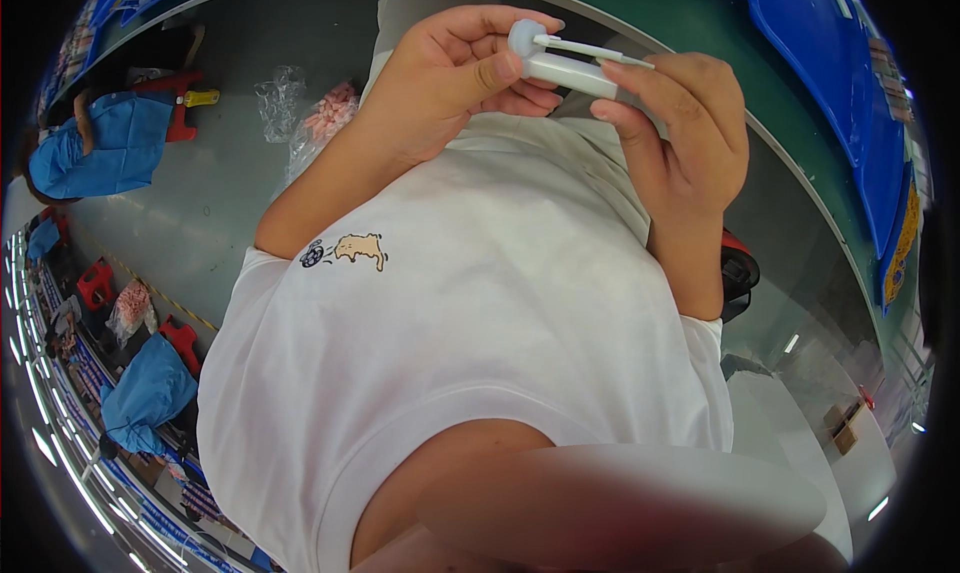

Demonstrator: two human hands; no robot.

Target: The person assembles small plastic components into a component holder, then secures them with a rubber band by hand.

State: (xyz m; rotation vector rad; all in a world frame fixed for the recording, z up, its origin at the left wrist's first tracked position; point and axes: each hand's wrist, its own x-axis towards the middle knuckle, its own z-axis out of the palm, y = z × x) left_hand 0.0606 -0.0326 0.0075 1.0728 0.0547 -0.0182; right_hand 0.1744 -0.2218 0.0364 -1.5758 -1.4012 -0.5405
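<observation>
Here, left hand (pixel 455 68) grips white plastic part (pixel 562 65), round pale cap end | right hand (pixel 685 123) pinches its thin rod.

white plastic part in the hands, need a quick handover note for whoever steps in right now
Left hand: pinches the round capped end of the white plastic part, thumb on top.
Right hand: fingers close on the other end of the part, fingertips against a thin white stick that lies along its top.
The part is held in the air in front of the white T-shirt, not resting on anything.
Done: part picked up, both hands on it.
Left: stick not visibly seated; whether it goes in or out cannot be told.
</observation>
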